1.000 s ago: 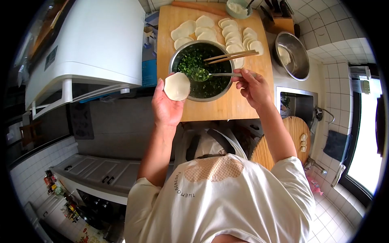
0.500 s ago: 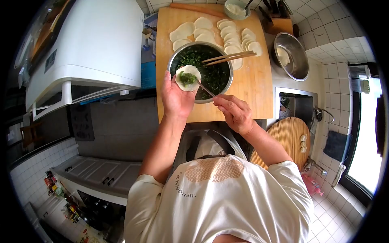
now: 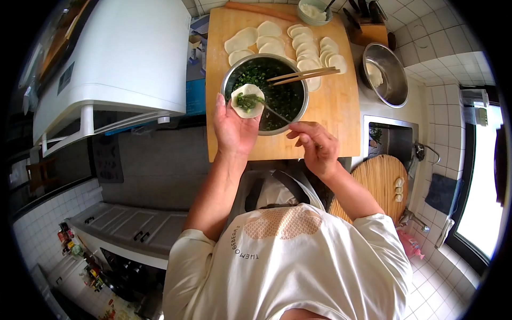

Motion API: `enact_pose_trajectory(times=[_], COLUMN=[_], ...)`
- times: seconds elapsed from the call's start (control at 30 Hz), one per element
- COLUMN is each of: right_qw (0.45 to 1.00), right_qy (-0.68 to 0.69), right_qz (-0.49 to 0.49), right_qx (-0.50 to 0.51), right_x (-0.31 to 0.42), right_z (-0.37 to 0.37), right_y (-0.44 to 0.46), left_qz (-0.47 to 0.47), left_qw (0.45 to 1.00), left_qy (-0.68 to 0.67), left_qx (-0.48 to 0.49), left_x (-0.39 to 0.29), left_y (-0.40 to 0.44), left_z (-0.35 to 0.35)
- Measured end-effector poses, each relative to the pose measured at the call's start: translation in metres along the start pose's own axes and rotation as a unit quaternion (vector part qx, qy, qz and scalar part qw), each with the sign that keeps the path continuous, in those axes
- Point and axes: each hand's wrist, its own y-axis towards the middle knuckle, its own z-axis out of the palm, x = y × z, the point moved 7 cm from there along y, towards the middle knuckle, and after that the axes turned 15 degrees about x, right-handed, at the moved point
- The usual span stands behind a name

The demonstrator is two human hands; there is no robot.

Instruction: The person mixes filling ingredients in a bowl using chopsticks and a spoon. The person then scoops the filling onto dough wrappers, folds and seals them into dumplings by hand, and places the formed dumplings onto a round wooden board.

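Note:
My left hand [image 3: 234,130] holds a round dumpling wrapper [image 3: 240,110] on its upturned palm and fingers, over the near left rim of a metal bowl [image 3: 303,109]. Chopped green filling [image 3: 246,100] lies in the middle of the wrapper. My right hand [image 3: 318,145] pinches the handle of a thin metal spoon [image 3: 277,114]; its tip reaches the filling and is partly hidden there. The bowl contains more dark green filling [image 3: 282,98]. A pair of chopsticks [image 3: 309,75] rests across the bowl's right rim.
The bowl stands on a wooden board [image 3: 336,128] with several overlapping wrappers [image 3: 306,50] and a rolling pin [image 3: 258,10] behind it. To the right are a steel basin [image 3: 394,80] with dough, a knife block [image 3: 369,33], and a round slatted tray [image 3: 373,181] bearing dumplings.
My right hand has shifted slightly right, drawing the spoon handle with it. The filling looks more spread out on the wrapper. My left hand stays nearly in place.

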Motion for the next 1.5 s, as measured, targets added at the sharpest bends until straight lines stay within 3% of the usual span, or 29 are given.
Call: enact_pose_trajectory(times=[0.1,0.2,0.3,0.33,0.37,0.47,0.57,0.63,0.77,0.83,0.87,0.93,1.1,1.3,1.5], right_qw=[0.996,0.954,0.938,0.949,0.953,0.962,0.973,0.981,0.973,0.969,0.969,0.936,0.928,0.872,0.865], right_qy=[0.075,0.236,0.253,0.137,0.104,0.074,0.042,-0.082,-0.201,-0.058,-0.058,0.083,0.2,0.337,0.404], right_qz=[0.031,0.133,0.207,0.28,0.285,0.261,0.227,0.162,0.053,0.191,0.191,0.319,0.311,0.353,0.283], right_qx=[-0.048,-0.131,-0.114,-0.057,-0.023,-0.043,0.008,0.075,0.099,0.146,0.147,0.126,0.036,-0.035,-0.088], right_x=[-0.004,-0.027,-0.047,-0.063,-0.074,-0.064,-0.058,-0.049,-0.048,-0.068,-0.066,-0.08,-0.097,-0.106,-0.062], right_z=[-0.015,-0.027,-0.025,-0.015,-0.007,-0.012,-0.014,-0.008,0.007,0.012,0.01,0.007,-0.005,-0.012,-0.019], right_y=[0.0,-0.001,0.0,0.001,-0.002,-0.003,0.008,0.02,0.033,0.035,0.037,0.031,0.018,0.001,0.005], left_qz=[0.003,0.015,0.035,0.044,0.051,0.051,0.056,0.048,0.039,0.038,0.038,0.039,0.048,0.044,0.021], left_qw=[1.0,1.0,0.999,0.999,0.999,0.999,0.998,0.999,0.999,0.999,0.999,0.999,0.999,0.999,0.999], left_qy=[0.007,0.013,0.0,-0.004,-0.007,0.008,0.018,0.015,0.007,0.006,0.005,0.003,0.0,-0.003,0.022], left_qx=[-0.003,-0.017,-0.002,-0.002,0.002,0.008,-0.026,-0.017,0.003,0.005,0.007,0.005,-0.003,-0.005,-0.009], left_x=[-0.003,-0.012,-0.027,-0.03,-0.034,-0.04,-0.04,-0.037,-0.035,-0.035,-0.035,-0.037,-0.041,-0.04,-0.026], left_y=[-0.001,-0.006,-0.011,-0.013,-0.013,-0.017,-0.02,-0.02,-0.022,-0.022,-0.022,-0.023,-0.027,-0.027,-0.024], left_z=[-0.004,-0.007,-0.011,-0.013,-0.013,-0.019,-0.024,-0.029,-0.031,-0.03,-0.029,-0.03,-0.03,-0.029,-0.026])
